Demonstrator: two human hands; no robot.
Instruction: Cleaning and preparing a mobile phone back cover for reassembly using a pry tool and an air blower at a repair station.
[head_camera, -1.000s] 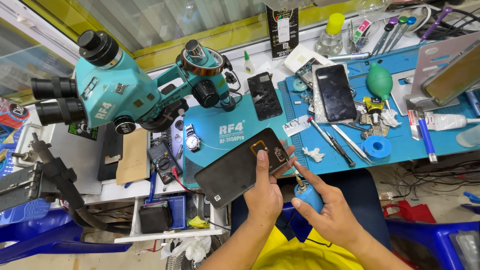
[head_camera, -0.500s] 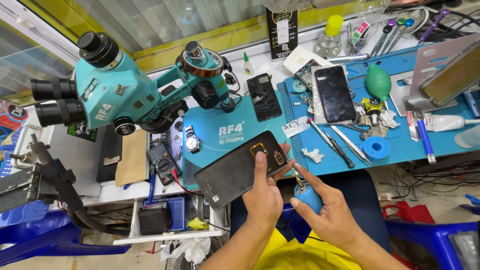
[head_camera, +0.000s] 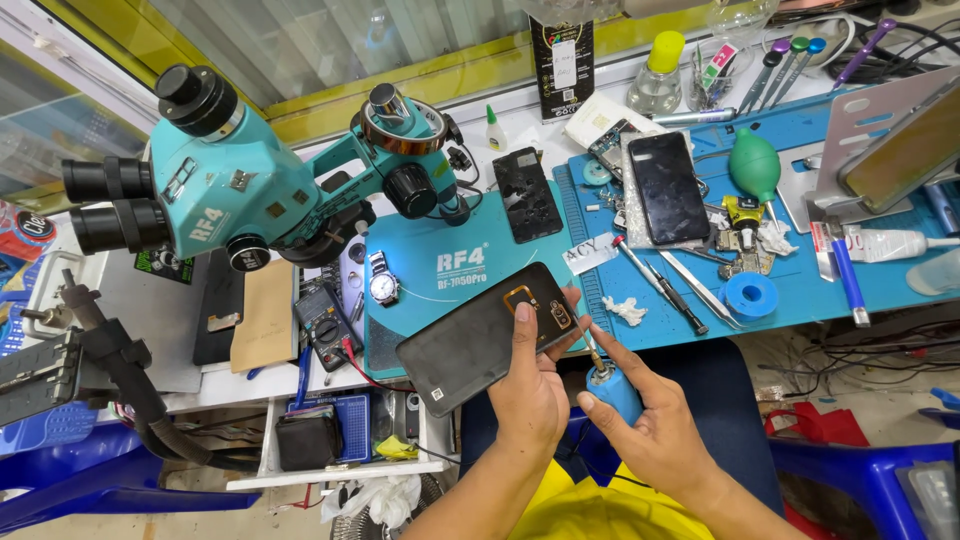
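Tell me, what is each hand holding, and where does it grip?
The left hand holds a black phone by its camera end, thumb on the back. The right hand grips a blue blower around its bulb.

– Any screens on the bench?
– A dark phone screen (head_camera: 668, 187) lies on the blue mat; a cracked black one (head_camera: 527, 194) lies just left of it.
– Labels?
– A small white label (head_camera: 438, 394) sits on the held phone's corner, and a black-and-white package (head_camera: 566, 66) stands upright at the back.
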